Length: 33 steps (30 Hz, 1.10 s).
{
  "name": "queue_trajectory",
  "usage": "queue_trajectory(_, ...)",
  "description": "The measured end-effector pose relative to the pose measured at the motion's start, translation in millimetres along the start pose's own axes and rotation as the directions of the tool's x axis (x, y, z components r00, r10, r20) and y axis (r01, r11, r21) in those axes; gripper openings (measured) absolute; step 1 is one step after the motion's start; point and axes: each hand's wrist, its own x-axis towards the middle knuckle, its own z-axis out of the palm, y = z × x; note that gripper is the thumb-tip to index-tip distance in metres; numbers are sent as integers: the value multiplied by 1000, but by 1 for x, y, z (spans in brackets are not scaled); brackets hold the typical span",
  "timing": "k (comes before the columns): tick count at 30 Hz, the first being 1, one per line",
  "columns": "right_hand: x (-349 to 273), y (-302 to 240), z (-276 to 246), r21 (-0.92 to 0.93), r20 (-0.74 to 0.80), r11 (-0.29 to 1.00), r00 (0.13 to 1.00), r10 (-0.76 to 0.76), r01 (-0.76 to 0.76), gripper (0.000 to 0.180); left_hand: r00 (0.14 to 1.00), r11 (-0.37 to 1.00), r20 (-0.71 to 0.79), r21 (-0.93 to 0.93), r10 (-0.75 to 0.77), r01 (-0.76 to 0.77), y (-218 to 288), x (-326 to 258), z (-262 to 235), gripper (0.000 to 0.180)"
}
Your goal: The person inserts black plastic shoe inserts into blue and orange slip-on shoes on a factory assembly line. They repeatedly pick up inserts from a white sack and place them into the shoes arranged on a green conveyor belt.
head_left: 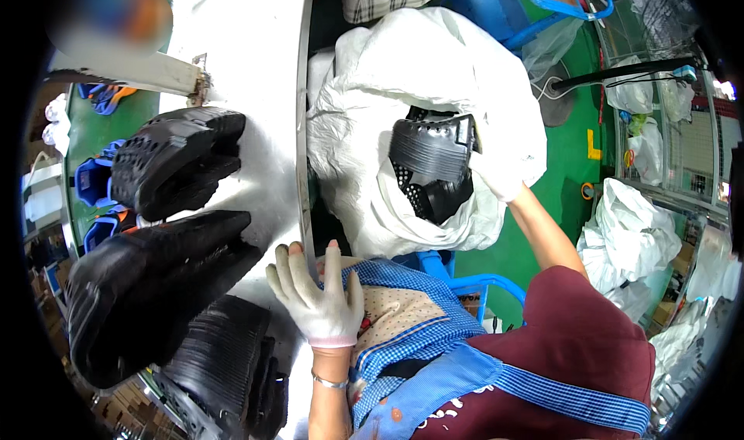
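My right hand (497, 178), in a white glove, reaches into a large white woven sack (426, 60). Its fingers close on the right edge of a black ribbed plastic shell (430, 147) with a row of small holes. More perforated black pieces (446, 200) lie beneath it in the sack. My left hand (322, 296), also gloved with bare fingertips showing, is held palm down by the metal table's edge. Its fingers are spread and hold nothing. To its left, black shells stand nested in stacks: a far one (174, 161), a middle one (147, 293) and a near one (221, 355).
The pale metal table (240, 44) runs along the sack's left side. Blue stool tubing (484, 281) shows beyond my apron. A black pole stand (620, 72) and white bags (628, 223) stand right, on green floor. Blue-and-orange items (97, 180) lie left of the table.
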Motion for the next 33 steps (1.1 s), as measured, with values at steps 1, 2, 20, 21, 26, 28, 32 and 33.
queue_trajectory(1,-4,-18,1,36,-37,999,999,-15,16,65,1000,1000,-9,-17,11,-12,-1,-1,0,49)
queue_trajectory(2,-9,-35,3,72,-71,997,997,-29,35,66,1000,1000,2,-24,8,-8,-1,-1,-2,48)
queue_trajectory(20,66,-301,115,-18,-162,662,651,-741,749,55,991,971,64,-217,120,-104,-22,-68,-40,43)
queue_trajectory(21,72,-304,127,-36,-119,651,644,-756,758,56,990,962,78,-258,115,-91,-22,-70,-43,44)
queue_trajectory(26,92,-296,148,-39,50,466,467,-883,884,58,995,951,22,-296,101,-91,-23,-75,-46,43)
queue_trajectory(28,100,-291,147,7,183,437,428,-885,900,58,993,947,4,-302,115,-108,-23,-75,-46,42)
queue_trajectory(32,102,-286,143,69,377,454,398,-836,888,67,994,948,16,-304,110,-100,-22,-75,-46,43)
queue_trajectory(33,100,-288,140,71,381,454,396,-836,888,67,994,950,19,-296,107,-97,-24,-76,-45,43)
